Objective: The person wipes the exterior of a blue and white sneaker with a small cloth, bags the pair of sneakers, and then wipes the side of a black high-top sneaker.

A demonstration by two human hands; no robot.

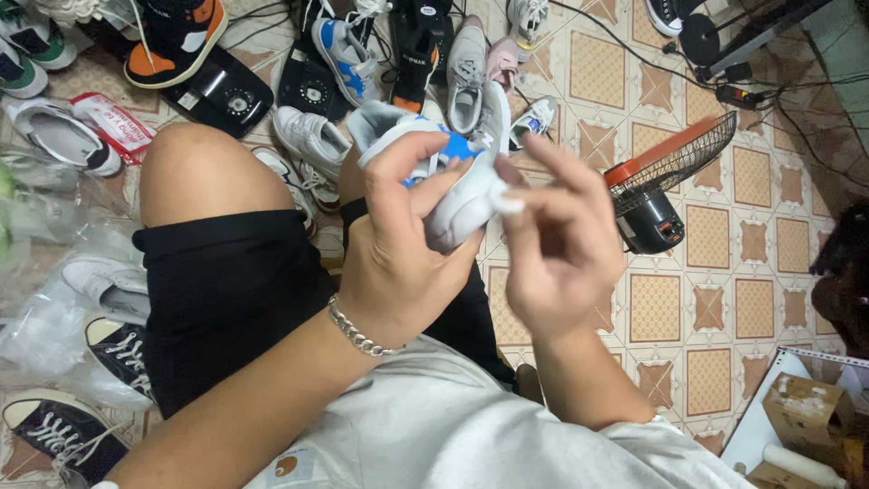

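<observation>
The left hand [398, 263] has its grip closed around a white sneaker with blue trim [453, 172], thumb over the near side and fingers wrapped behind, holding it up above the lap; a silver chain bracelet [360, 333] circles that wrist. The right hand [557, 244] is just beside the sneaker, its fingers curled and pinched at the pale toe end, so this grip is closed on the same shoe. Below the sneaker lie the person's bare knee [204, 172] and black shorts [231, 290], and nearer still a light grey shirt [453, 435]. The tiled floor [715, 299], cream with orange-brown square patterns, spreads out around the sneaker. Beyond it, loose shoes are scattered: one orange, black and white high-top [176, 36], one white and blue trainer [348, 54], one grey trainer [466, 68] and one white low sneaker [312, 136]. Two black rotary telephones [226, 95] lie among them. Right of the sneaker one small floor fan [665, 181] with an orange rim lies tilted, with black cables [769, 95] past it. Left of the sneaker are two black canvas shoes with white laces [63, 430] among clear plastic bags [41, 330].
</observation>
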